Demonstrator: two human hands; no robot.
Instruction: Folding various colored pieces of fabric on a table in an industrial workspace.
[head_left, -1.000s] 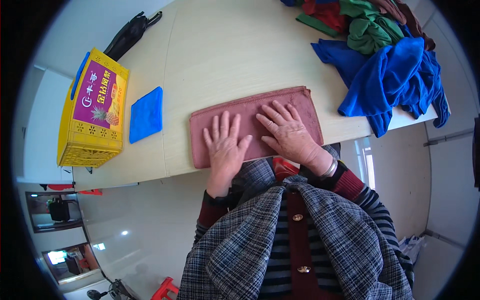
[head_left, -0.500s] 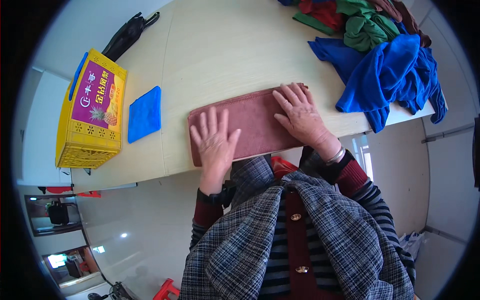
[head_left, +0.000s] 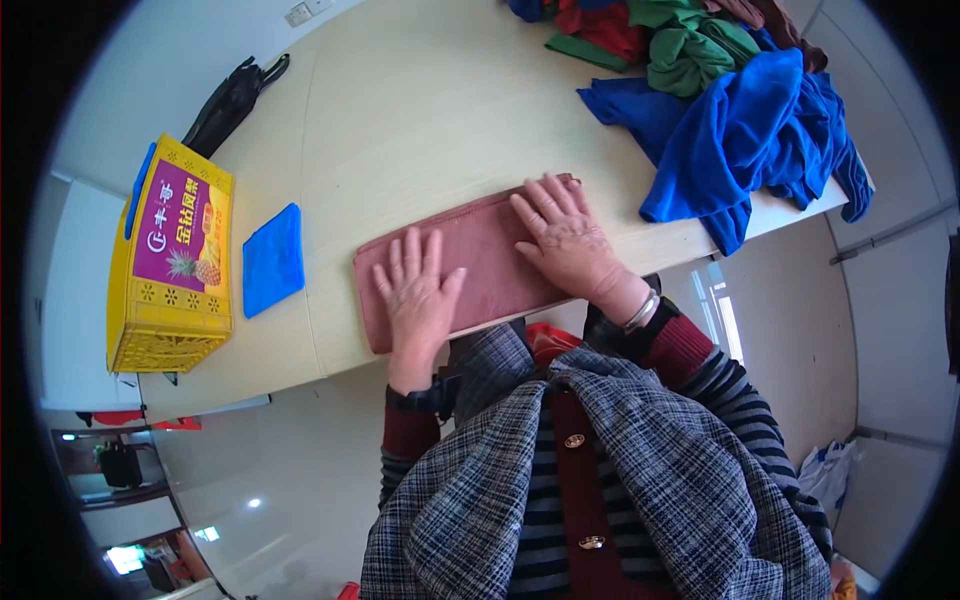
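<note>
A reddish-brown cloth (head_left: 487,262), folded into a long flat rectangle, lies along the near edge of the pale table. My left hand (head_left: 418,300) rests palm down on its left part, fingers spread. Toward its right end my right hand (head_left: 575,242) is also laid flat, fingers stretched out and covering part of the far right corner. Neither hand grips anything. Left of the cloth lies a small folded blue cloth (head_left: 273,261).
A yellow carton (head_left: 170,340) with a purple panel and blue handle stands at the table's left. Behind it lies a black folded umbrella or pouch (head_left: 228,108). Blue cloths (head_left: 745,150) are heaped at the far right with green cloths (head_left: 700,55) and a red cloth (head_left: 600,30).
The whole view has shifted, so the table things sit further left in it. Both hands stay flat on the brown cloth, the left one slightly nearer its middle.
</note>
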